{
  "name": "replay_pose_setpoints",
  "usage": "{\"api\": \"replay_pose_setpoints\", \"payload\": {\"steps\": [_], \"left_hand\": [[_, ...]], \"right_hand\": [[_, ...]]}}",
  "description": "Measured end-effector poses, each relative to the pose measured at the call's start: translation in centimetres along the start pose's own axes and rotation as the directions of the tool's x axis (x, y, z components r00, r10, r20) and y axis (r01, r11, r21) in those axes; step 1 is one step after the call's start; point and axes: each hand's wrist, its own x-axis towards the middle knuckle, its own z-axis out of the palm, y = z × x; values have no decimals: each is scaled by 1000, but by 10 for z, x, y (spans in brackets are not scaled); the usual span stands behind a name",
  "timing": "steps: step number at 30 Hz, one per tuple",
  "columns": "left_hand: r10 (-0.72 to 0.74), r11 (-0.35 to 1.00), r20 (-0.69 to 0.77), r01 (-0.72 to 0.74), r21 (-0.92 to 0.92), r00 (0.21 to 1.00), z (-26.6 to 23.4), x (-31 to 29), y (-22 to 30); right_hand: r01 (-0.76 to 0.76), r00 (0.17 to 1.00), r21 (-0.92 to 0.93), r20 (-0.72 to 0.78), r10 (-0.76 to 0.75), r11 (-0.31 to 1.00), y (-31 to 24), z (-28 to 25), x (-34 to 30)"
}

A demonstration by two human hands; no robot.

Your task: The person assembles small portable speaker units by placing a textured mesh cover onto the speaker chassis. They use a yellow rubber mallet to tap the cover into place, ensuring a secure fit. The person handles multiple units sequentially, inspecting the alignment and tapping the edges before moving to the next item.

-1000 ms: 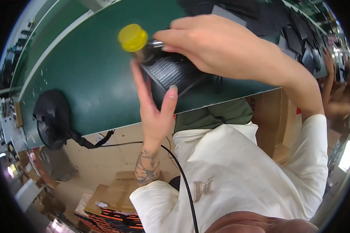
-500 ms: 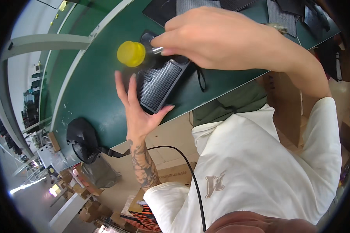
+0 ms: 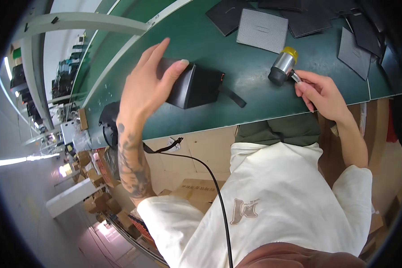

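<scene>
My right hand (image 3: 321, 94) grips the metal handle of a small mallet (image 3: 283, 67) with a silver barrel, a yellow face at one end and a black face at the other. The mallet is over the right part of the green bench. Left of it, a black box-shaped case (image 3: 201, 85) rests on the bench, its smooth sides showing and a short black strap (image 3: 232, 97) sticking out on its right. My left hand (image 3: 145, 82) is at the case's left side, fingers stretched and thumb apart near the top edge. Whether the thumb touches the case I cannot tell.
Textured grey and black panels (image 3: 262, 30) lie at the back of the bench (image 3: 250, 96), with several more at the right. A black bag-like item (image 3: 108, 123) sits at the left end. A pale metal frame (image 3: 89, 23) rises at the far left, and a black cable hangs in front.
My right hand has carried the mallet from above the case to the right. The case has been turned: its grille faced up before, and smooth sides show now. My left hand has shifted up.
</scene>
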Motion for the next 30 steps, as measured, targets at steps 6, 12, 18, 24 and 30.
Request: {"api": "replay_pose_setpoints", "payload": {"steps": [6, 12, 18, 24, 30], "left_hand": [[380, 900, 191, -409, 148, 905, -15, -14, -13], [346, 932, -119, -325, 162, 931, -38, 14, -14], [409, 912, -495, -325, 250, 767, -82, 196, -20], [452, 892, -430, -407, 197, 782, -44, 371, -46], [477, 870, -438, -337, 360, 762, 1, 388, -44]], "right_hand": [[234, 972, -218, 47, -229, 947, -3, -9, -4], [349, 936, -350, 85, -342, 869, 0, -8, -3], [249, 968, -308, 50, -245, 918, -5, -14, -6], [260, 965, -283, 114, -236, 923, -6, -17, -4], [253, 966, -270, 122, -228, 929, 1, -13, 0]]}}
